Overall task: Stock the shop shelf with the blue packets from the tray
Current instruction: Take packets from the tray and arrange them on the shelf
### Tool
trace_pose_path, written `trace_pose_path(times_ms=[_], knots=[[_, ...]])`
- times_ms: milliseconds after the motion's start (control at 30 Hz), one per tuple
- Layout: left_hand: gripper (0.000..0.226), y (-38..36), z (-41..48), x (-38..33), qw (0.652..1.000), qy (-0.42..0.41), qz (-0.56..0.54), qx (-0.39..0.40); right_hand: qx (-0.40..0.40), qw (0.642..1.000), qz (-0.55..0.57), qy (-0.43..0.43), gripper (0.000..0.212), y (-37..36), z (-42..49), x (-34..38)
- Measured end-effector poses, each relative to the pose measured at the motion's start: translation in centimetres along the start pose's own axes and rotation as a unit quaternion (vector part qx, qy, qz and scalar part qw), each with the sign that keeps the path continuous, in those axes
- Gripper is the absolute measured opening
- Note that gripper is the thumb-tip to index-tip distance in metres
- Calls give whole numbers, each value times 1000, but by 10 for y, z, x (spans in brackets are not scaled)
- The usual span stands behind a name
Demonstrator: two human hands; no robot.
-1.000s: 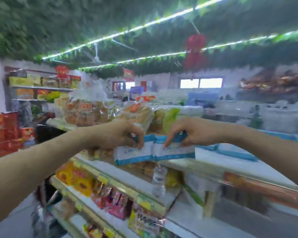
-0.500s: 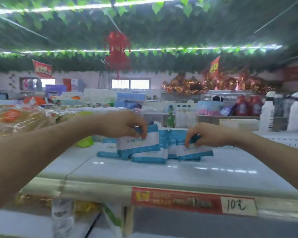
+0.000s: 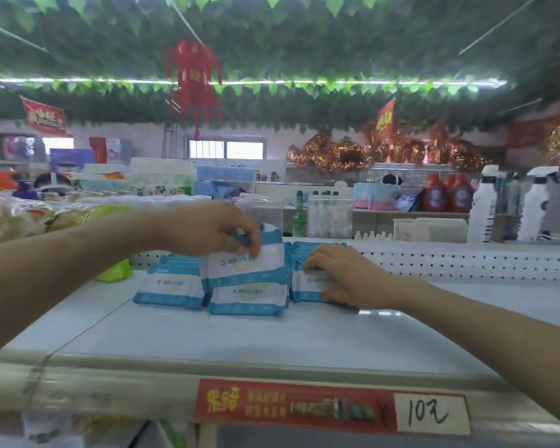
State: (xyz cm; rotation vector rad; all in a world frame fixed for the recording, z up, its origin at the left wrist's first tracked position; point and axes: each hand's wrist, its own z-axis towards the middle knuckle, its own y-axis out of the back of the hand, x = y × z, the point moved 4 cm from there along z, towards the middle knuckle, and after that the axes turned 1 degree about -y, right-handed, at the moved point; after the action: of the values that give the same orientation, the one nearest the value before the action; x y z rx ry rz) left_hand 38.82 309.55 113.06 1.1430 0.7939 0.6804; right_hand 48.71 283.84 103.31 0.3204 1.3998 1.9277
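Note:
Several blue and white packets lie in stacks on the white shop shelf (image 3: 207, 337). My left hand (image 3: 214, 231) pinches the top edge of one packet (image 3: 249, 260), held upright over the middle stack (image 3: 248, 299). Another stack (image 3: 172, 286) sits to its left. My right hand (image 3: 346, 273) grips a packet (image 3: 307, 286) on the right stack, its fingers curled over the packet's top edge. The tray is out of view.
A red price strip with a "10" tag (image 3: 333, 405) runs along the shelf's front edge. Bagged goods (image 3: 29, 218) lie at the left. A perforated back rail (image 3: 466, 260) stands behind the packets, with white spray bottles (image 3: 511, 205) beyond.
The view swung from the aisle to the shelf top. Both hands carried packets onto the shelf; the right one now rests low on the right stack, the left packet stands over the middle stack.

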Motion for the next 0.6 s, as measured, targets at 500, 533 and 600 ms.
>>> trace_pose_path(times_ms=[500,533,600], knots=[[19,-34,67,-42,997,-77,14,8,-50,998,-21,-45,75,20,-42,-21],[19,-37,74,-46,996,-85,12,8,-56,997,-16,-56,75,27,-49,-25],[19,-45,90,-53,995,-98,11,8,-73,994,-7,-78,76,39,-62,-33]])
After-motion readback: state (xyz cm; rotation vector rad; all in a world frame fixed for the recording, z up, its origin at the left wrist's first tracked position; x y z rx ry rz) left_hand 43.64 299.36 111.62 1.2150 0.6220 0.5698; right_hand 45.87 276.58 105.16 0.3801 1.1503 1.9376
